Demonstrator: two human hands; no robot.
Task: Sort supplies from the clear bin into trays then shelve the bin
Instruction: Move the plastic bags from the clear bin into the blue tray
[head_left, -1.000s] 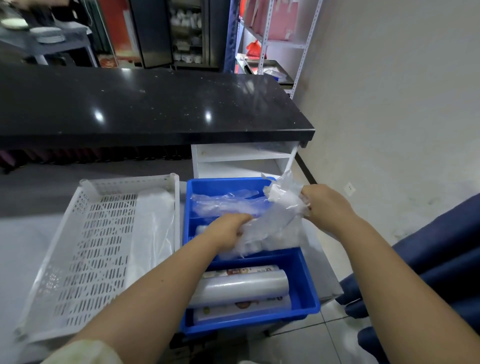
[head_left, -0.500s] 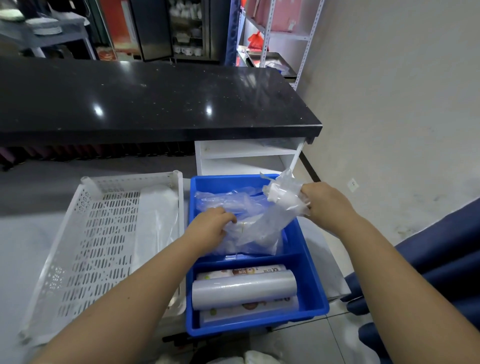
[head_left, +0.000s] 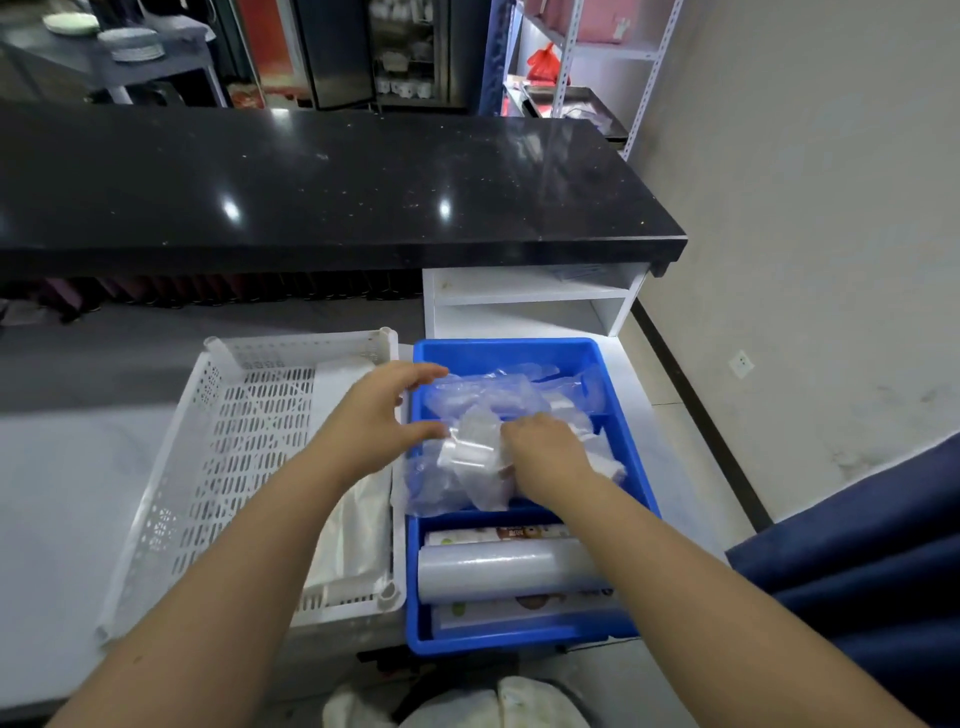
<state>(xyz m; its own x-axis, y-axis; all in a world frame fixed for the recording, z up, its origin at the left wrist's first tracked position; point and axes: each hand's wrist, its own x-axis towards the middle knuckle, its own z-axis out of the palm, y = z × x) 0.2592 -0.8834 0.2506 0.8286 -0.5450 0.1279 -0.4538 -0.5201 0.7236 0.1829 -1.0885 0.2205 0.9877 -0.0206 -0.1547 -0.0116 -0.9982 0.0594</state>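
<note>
My right fingers (head_left: 511, 432) are curled down into a crumpled heap of clear plastic bags (head_left: 467, 457) and grasp it; their tips are buried in the film. The right hand (head_left: 545, 454) sits low over the blue tray (head_left: 519, 347), beyond the tray's near divider, and the heap fills that far part of the tray wall to wall.

My left fingers (head_left: 421, 373) are released and spread, holding nothing. The forefinger reaches across the blue tray's left rim. The thumb tip is right at the heap's left edge, though I cannot tell whether it touches. The left hand (head_left: 376, 415) hovers above that rim.

In the blue tray's near compartment a roll of film (head_left: 504, 571) lies crosswise on top of printed boxes (head_left: 498, 532). Just beside the blue tray's left wall stands a white slotted tray (head_left: 234, 441), with a flat plastic sheet (head_left: 353, 535) lying along the side nearest the blue tray. Both trays rest on the pale counter (head_left: 52, 493). Beyond the blue tray's far end is a white shelf unit (head_left: 530, 301) under a black stone top (head_left: 337, 182).
</note>
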